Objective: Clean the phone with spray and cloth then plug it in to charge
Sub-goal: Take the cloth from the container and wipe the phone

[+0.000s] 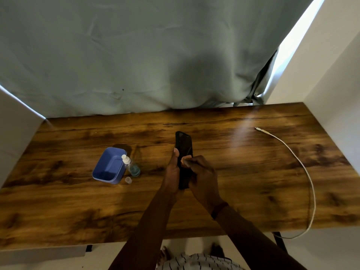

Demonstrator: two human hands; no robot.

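A black phone is held upright above the middle of the wooden table. My left hand grips its left edge with the thumb along the side. My right hand presses a small orange-pink cloth against the phone's face with pinched fingers. The clear spray bottle with a white nozzle and bluish liquid stands to the left on the table. Its small clear cap lies in front of it. A white charging cable curves along the right side, its plug end at the far right.
A blue plastic tub sits left of the spray bottle. A grey-green curtain hangs behind the table. White walls close in on both sides. The cable runs off the table's front right edge.
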